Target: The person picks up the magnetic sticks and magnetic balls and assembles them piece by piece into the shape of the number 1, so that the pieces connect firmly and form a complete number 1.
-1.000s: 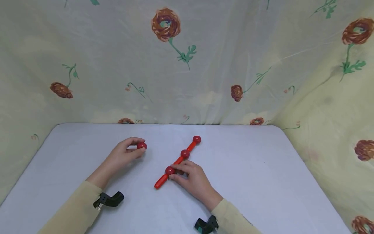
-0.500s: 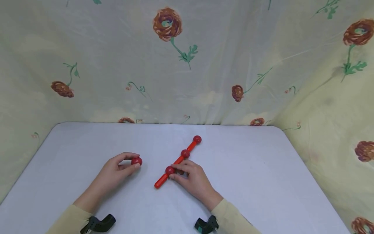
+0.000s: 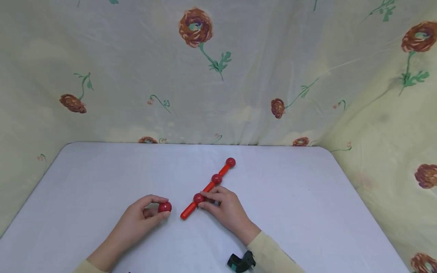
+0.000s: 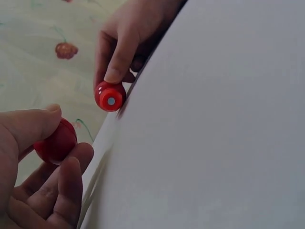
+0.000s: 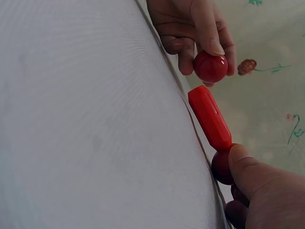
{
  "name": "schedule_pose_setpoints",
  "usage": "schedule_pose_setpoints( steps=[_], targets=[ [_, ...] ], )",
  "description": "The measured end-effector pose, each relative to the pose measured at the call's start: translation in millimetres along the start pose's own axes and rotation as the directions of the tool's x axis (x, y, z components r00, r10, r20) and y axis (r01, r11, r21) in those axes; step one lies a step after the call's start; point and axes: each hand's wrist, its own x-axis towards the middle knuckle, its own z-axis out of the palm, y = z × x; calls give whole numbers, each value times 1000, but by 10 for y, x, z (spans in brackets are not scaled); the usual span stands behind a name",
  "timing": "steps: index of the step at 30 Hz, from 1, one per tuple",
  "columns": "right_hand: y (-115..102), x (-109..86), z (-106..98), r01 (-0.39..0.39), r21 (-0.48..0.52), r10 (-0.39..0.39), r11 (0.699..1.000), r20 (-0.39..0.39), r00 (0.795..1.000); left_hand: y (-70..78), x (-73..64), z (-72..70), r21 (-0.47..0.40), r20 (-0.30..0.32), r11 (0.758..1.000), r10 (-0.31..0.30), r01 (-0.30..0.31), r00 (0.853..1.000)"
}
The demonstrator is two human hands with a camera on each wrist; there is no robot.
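A loose red ball (image 3: 165, 206) is pinched between the thumb and fingers of my left hand (image 3: 141, 216). To its right lies a straight chain of red balls and orange-red rods, slanting from near left to far right. My right hand (image 3: 227, 208) pinches the chain's nearest ball (image 3: 198, 198) between thumb and fingertips. From that ball a rod (image 5: 209, 117) points toward the left hand, and a small gap separates its free end from the loose ball. In the left wrist view the rod's end face (image 4: 111, 101) shows a pale round centre. The chain's far ball (image 3: 230, 162) ends the line.
A white-covered table (image 3: 290, 204) lies under both hands. Behind it and at the sides hangs a pale curtain (image 3: 239, 94) with a flower print. A black wrist camera (image 3: 241, 262) sits at the right sleeve.
My left hand has come nearer to the front of the table with the loose ball, then right toward the rod's near end. The right hand and the chain have stayed in place.
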Motion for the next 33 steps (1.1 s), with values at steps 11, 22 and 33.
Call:
schedule_pose_setpoints(
  steps=[11, 22, 33],
  targets=[
    [-6, 5, 2, -5, 17, 5, 1000, -5, 1000, -85, -48, 77, 251, -88, 952, 203, -176, 975],
    [-38, 22, -8, -28, 13, 27, 1000, 14, 1000, -77, -75, 111, 290, -40, 939, 204, -184, 978],
    [5, 20, -3, -8, -6, 8, 1000, 7, 1000, -63, -84, 193, 375, -23, 903, 232, -207, 972]
  ],
)
